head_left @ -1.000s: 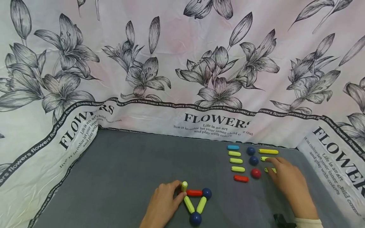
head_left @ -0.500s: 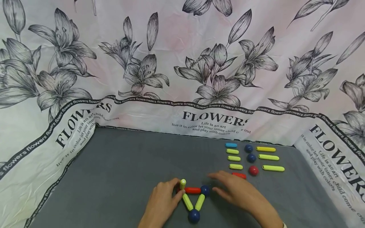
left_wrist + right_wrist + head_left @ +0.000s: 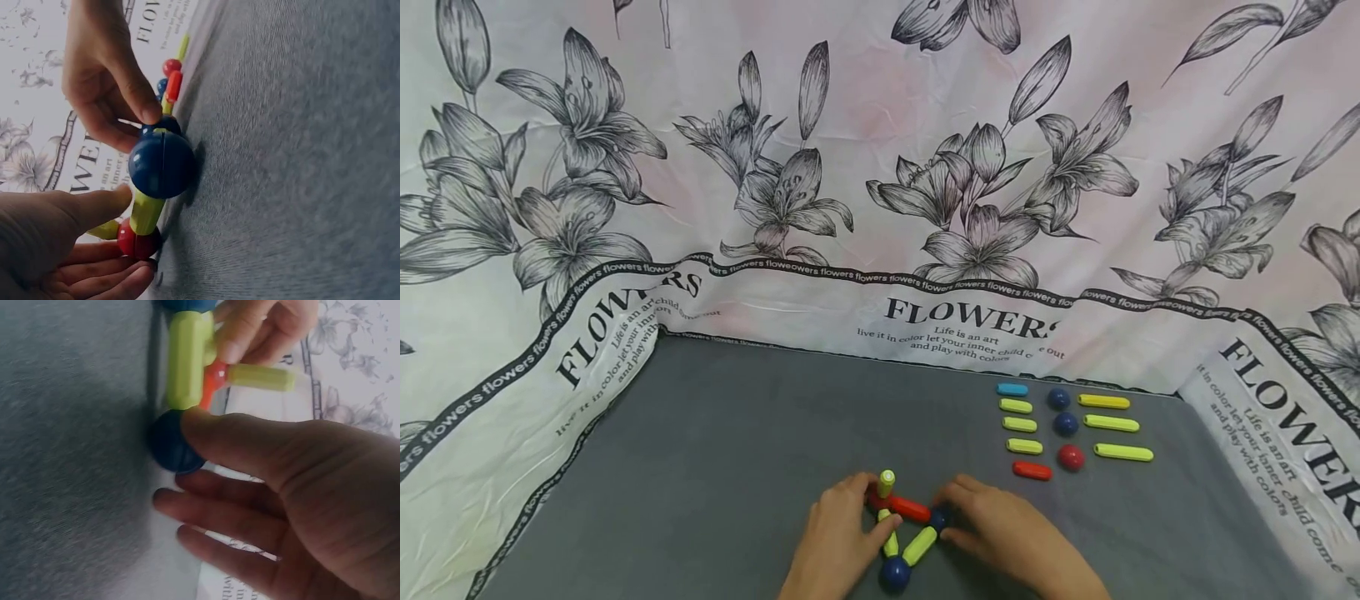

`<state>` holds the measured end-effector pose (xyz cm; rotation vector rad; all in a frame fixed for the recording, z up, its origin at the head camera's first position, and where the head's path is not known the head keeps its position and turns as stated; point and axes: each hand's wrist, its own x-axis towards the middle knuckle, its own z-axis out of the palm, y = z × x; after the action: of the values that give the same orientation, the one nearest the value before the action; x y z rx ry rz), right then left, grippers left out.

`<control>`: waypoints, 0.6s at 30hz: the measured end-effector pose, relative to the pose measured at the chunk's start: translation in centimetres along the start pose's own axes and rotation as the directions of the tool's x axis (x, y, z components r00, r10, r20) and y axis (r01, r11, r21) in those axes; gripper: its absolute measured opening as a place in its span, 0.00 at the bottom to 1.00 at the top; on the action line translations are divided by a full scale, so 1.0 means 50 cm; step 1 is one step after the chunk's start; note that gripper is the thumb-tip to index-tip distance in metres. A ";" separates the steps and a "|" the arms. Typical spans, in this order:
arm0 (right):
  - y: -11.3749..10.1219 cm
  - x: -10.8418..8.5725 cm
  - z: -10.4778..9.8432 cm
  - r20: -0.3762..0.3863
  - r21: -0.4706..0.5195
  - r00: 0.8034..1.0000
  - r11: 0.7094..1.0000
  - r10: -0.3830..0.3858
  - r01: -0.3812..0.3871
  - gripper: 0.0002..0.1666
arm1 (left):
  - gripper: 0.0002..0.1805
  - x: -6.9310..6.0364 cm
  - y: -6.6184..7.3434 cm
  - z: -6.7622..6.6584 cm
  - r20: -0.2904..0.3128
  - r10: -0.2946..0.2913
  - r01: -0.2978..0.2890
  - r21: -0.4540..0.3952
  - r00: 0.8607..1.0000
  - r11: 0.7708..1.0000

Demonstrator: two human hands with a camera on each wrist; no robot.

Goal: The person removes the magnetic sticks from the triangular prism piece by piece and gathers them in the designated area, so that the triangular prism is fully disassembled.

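In the head view a triangle of rods and balls lies at the front of the grey table. My left hand [image 3: 841, 533] holds its left corner, a red ball [image 3: 139, 242], thumb along a yellow-green rod [image 3: 889, 546]. A short yellow-green rod [image 3: 886, 483] stands up from that ball. My right hand [image 3: 1003, 529] pinches the blue ball [image 3: 172, 447] at the right corner between thumb and fingers. A red rod [image 3: 912, 509] joins these two corners. Another yellow-green rod [image 3: 920, 547] runs to the front blue ball [image 3: 895, 574], which neither hand touches. Fingers partly hide the corner balls.
Loose pieces lie in columns at the back right: a blue rod [image 3: 1012, 389], short yellow-green rods [image 3: 1019, 424], a red rod [image 3: 1032, 471], blue balls [image 3: 1065, 424], a red ball [image 3: 1071, 457] and longer yellowish rods [image 3: 1123, 452]. Flower-printed cloth [image 3: 775, 308] borders the grey table [image 3: 737, 433].
My right hand has come left from the long rods to the triangle's right blue ball. The triangle has turned slightly, its front ball shifting left. My left hand stays at the red ball.
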<state>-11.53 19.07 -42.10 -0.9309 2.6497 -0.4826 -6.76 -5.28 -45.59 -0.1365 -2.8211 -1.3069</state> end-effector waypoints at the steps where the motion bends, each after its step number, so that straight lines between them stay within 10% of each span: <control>1: -0.003 0.003 0.001 -0.006 -0.002 1.000 1.000 -0.005 0.005 0.16 | 0.23 -0.004 -0.001 -0.002 0.007 0.004 -0.004 -0.010 1.000 1.000; 10: -0.044 0.040 0.013 -0.242 0.028 0.961 0.989 -0.136 0.147 0.19 | 0.32 -0.010 -0.006 0.001 0.080 -0.007 0.014 -0.094 0.997 0.995; 18: -0.070 0.070 0.026 -0.306 0.152 0.941 0.969 -0.144 0.197 0.16 | 0.33 -0.012 -0.009 0.003 0.175 -0.023 0.061 -0.214 0.984 0.975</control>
<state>-11.76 13.99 -42.42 -1.1131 2.7301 -0.9548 -6.20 -5.49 -46.06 -0.2044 -2.8215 -1.6919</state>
